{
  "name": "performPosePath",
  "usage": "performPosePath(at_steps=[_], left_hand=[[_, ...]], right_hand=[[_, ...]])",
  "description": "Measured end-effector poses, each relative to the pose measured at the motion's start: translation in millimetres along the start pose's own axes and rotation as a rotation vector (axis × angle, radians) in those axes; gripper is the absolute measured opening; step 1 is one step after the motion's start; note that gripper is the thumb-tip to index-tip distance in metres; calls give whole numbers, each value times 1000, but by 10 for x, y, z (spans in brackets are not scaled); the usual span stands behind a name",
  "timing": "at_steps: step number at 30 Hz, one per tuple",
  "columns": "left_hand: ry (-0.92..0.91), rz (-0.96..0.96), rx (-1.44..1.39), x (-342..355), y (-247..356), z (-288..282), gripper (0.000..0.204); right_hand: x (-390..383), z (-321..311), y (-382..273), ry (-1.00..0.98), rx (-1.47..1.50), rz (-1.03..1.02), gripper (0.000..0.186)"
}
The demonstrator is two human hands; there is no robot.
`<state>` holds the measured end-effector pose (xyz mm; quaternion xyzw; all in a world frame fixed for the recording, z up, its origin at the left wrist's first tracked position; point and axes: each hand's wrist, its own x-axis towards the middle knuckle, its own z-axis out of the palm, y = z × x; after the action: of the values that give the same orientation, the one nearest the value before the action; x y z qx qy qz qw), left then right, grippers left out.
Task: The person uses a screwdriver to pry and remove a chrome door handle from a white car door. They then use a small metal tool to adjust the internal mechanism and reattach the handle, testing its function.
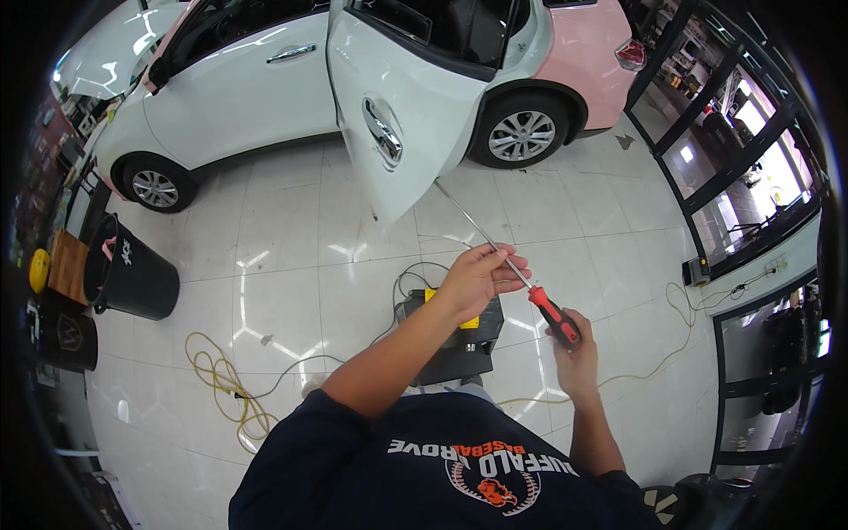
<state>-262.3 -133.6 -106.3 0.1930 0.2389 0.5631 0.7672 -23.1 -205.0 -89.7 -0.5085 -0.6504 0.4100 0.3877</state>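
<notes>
A glossy white tiled workshop floor (291,256) fills the head view, with a white car with pink rear panels (265,97) parked across the top from ten to one o'clock and its rear door (389,115) swung open toward the middle. A black round bin (132,278) stands at nine o'clock, a loose coil of yellow cable (225,389) lies at seven o'clock, and dark-framed glass doors (733,177) close the room at two to three o'clock. Just below centre, a black and yellow tool case (459,340) sits on the tiles, partly hidden by the person's forearm. The long screwdriver with a red and black handle and a thin steel shaft (521,278) runs diagonally from near the door's lower edge down toward four o'clock. The left hand (477,276) pinches the shaft about midway, fingers closed round the steel, while the right hand (572,349) is wrapped on the handle at the lower end. The hands are apart, one on each half of the tool. The tip hangs free in the air near the door, touching nothing as far as can be seen, so the work on the car seems not yet begun.
</notes>
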Motion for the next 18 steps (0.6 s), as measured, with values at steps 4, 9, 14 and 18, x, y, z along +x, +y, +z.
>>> performPosePath(at_steps=[4,9,14,18], left_hand=[[36,-19,11,-3,2,56,19],[41,-18,-9,-13,39,58,19],[62,15,28,25,14,90,17],[80,14,67,-37,5,34,19]], right_hand=[[-28,-3,78,45,-26,2,52],[46,49,108,64,145,-51,67],[21,-4,685,182,-197,-129,52],[-41,-355,1467,-61,-89,153,33]])
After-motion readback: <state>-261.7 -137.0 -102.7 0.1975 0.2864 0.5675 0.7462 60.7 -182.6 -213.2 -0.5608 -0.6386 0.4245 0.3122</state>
